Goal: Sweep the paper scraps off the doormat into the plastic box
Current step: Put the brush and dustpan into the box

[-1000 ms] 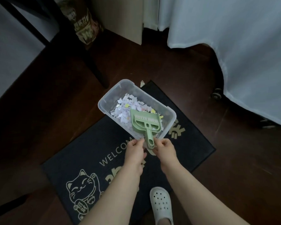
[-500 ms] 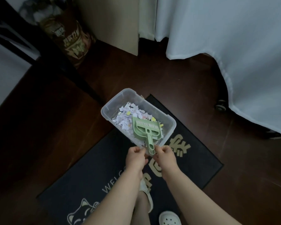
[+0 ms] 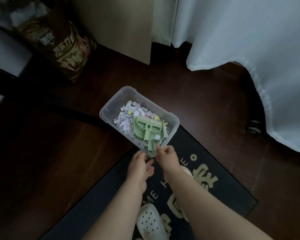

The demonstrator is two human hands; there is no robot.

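The right hand [image 3: 167, 157] is pinching the near rim of the plastic box [image 3: 123, 91] with curled fingers. The left hand [image 3: 138, 166] is holding the same end, its fingers seemingly curling under the corner, though the dim light is blurring them. The box is hanging over the floor [image 3: 59, 161] at the far edge of the doormat [image 3: 223, 184], carrying the paper scraps [image 3: 126, 118], a green dustpan [image 3: 137, 133] and a brush [image 3: 148, 125]. A white clog [image 3: 149, 222] is standing on the mat.
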